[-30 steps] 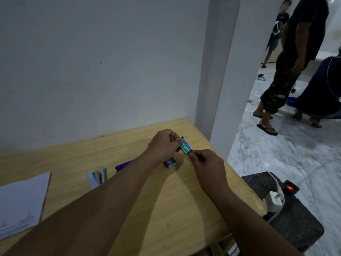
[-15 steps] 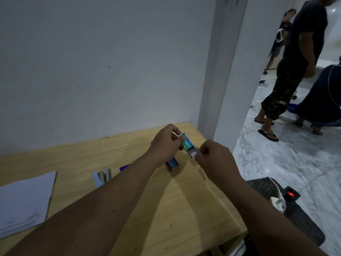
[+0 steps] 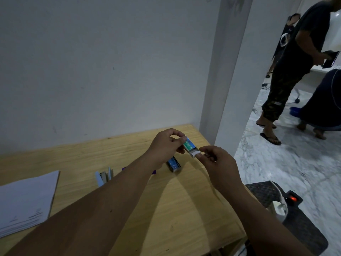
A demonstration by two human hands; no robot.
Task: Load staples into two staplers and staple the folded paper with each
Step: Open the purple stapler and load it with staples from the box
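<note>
Small cardboard staple box (image 3: 189, 145), green-blue sleeve printed "No.10", held in the air between both hands above the wooden table (image 3: 184, 209). Left hand (image 3: 164, 147) pinches the sleeve's far end; right hand (image 3: 217, 163) has fingertips closed on the white inner tray, partly slid out. Second staple box (image 3: 173, 164), blue, marked "10", lies on the table below the left hand. Pale-blue stapler (image 3: 103, 176), opened, beside the left forearm; purple item mostly hidden behind it. Folded white paper (image 3: 25, 202) far left of that arm.

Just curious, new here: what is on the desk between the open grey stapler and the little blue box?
In the head view, between the grey stapler and the blue box lies a purple stapler, mostly hidden under the left forearm.
</note>
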